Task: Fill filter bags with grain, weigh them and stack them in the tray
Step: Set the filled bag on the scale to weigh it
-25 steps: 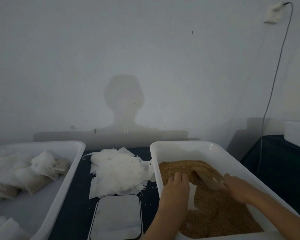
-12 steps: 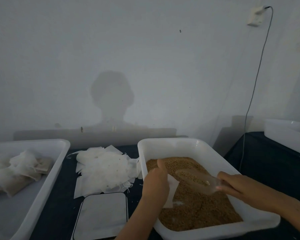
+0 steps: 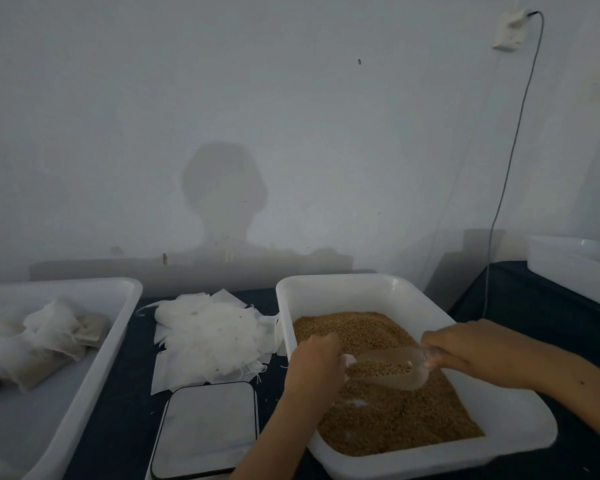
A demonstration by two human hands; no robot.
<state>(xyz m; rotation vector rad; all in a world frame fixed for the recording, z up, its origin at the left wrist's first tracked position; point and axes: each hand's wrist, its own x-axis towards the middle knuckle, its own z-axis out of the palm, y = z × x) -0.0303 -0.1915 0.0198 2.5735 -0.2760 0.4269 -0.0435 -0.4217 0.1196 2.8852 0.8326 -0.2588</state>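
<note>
The grain (image 3: 388, 410) fills the white tub (image 3: 361, 289). Over it, the right hand (image 3: 478, 351) grips a clear scoop (image 3: 388, 370) of grain, tip touching the left hand (image 3: 314, 367), curled round a mostly hidden bag.

Scoop (image 3: 387, 368) now grain-filled — lifted, tipped toward left hand (image 3: 314, 363).

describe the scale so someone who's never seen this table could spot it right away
Start at the white tub of grain on the dark table, then look just left of its near corner. The scale lies there, in front of the pile of empty filter bags. It alone is flat, bare and dark-rimmed with rounded corners.
</note>
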